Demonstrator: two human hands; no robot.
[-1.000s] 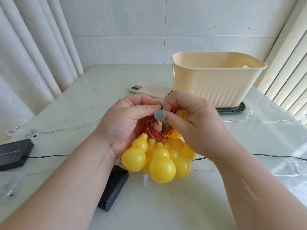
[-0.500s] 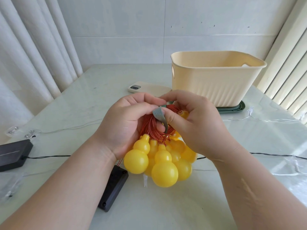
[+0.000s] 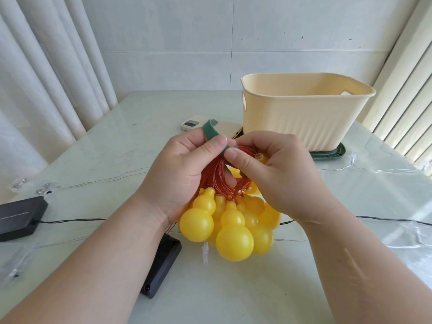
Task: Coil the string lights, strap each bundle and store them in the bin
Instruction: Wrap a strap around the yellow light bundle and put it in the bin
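Presently left hand point(image 3: 177, 174) grips the wire coil point(image 3: 217, 176), likely light and springy; right hand point(image 3: 275, 174) pinches the soft strap point(image 3: 210, 132) at its twelve o'clock. Advise holding wire coil, not bulbs point(image 3: 233, 239).

Vantage: head-worn, on the near side of the cream ribbed plastic bin point(image 3: 292, 127)
Facing: forward and down
Nearness: close to the bin

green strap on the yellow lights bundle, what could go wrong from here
1. The green strap, pinched between left hand and right hand, has its free end standing loose; if the fingers slip, the orange wire coil may spring open.
2. The black battery box lies on the table by the yellow bulbs, seemingly wired to them; lifting toward the bin could drag or swing it.
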